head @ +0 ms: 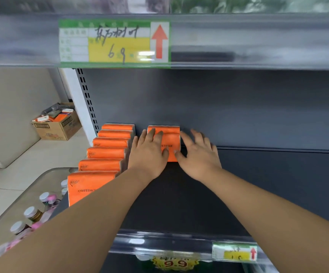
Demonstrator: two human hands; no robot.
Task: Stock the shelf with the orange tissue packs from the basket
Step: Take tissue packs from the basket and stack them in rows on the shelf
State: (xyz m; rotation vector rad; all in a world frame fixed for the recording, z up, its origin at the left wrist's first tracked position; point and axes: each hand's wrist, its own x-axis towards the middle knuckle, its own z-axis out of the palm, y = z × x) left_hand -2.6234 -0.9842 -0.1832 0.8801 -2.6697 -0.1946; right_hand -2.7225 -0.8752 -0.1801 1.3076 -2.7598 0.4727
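An orange tissue pack (pixel 171 141) stands upright at the back of the dark shelf (pixel 258 184), against the rear panel. My left hand (pixel 150 152) lies flat on its left part with straight fingers over the top edge. My right hand (pixel 198 152) is spread just right of the pack, its thumb touching the pack's lower right corner. A row of several orange tissue packs (pixel 102 164) runs from front to back along the shelf's left end, left of my left hand. The basket is not in view.
A price label (pixel 114 43) hangs on the shelf edge above, another label (pixel 234 253) on the front rail below. Capped bottles (pixel 31 213) stand on a rounded unit at lower left. An open cardboard box (pixel 57 123) sits on the floor at left.
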